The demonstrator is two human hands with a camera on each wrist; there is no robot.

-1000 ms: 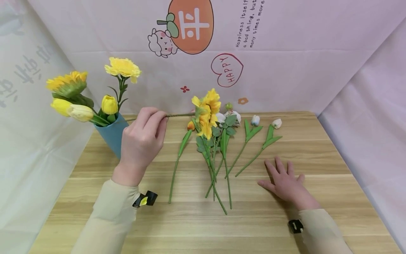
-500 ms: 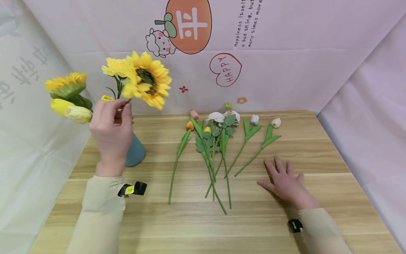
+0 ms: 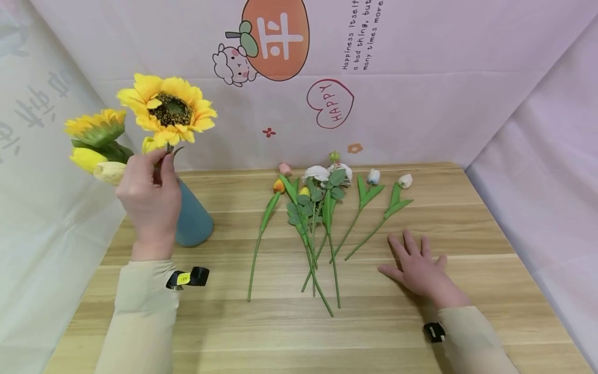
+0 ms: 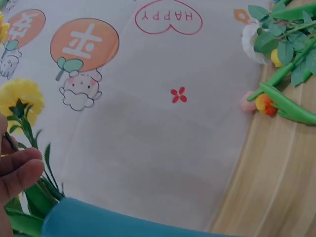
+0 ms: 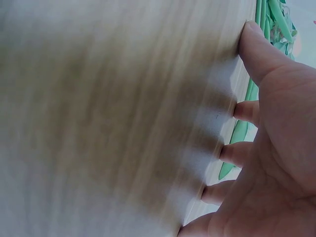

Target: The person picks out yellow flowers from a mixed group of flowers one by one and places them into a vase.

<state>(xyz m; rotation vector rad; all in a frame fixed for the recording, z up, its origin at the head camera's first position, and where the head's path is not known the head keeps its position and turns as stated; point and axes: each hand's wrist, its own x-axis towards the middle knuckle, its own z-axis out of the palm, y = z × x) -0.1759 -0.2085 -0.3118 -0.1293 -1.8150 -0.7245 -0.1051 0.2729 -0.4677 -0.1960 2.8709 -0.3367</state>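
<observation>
Sunflower, pinched by the left hand, stood above the vase, lower end perhaps inside; yellow blooms were already in, loose flowers lay waiting, right hand spread, holding nothing.

I count two bare hands, one left hand and one right hand, and one smooth blue vase. The left has one broad yellow sunflower with a dark centre. In the vase I make out one golden many-petalled bloom with a green base, one bright yellow tulip, one cream tulip and one frilly yellow bloom; the hand may hide more. On one pale wooden table lie five tulip heads: one orange tulip, one pink tulip, one small yellow tulip, one white-and-blue tulip, one white tulip. Add two full white roses and one green bud.
</observation>
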